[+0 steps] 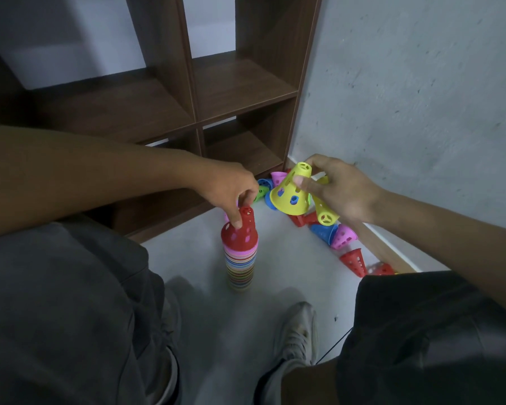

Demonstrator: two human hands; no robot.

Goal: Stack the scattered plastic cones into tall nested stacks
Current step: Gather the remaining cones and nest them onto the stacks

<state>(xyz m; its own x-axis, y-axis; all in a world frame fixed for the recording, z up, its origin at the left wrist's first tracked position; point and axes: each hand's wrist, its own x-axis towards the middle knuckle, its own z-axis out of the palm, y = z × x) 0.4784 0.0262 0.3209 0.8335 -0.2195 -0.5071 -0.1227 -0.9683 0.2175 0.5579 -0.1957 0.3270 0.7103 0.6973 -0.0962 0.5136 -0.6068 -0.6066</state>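
A tall nested stack of coloured cones (240,266) stands on the floor between my legs, topped by a red cone (243,232). My left hand (228,190) grips that red cone near its tip from above. My right hand (338,191) holds a yellow perforated cone (289,194) in the air, pinched near its tip, wide end facing down and left. A second yellow cone (324,213) hangs under the same hand. Loose cones in blue, pink, red and green (338,235) lie scattered along the wall.
A dark wooden cube shelf (211,92) stands at the back left, its base close to the stack. A grey wall (421,97) with a skirting board runs along the right. My knees and a pale shoe (297,331) flank the stack on the light floor.
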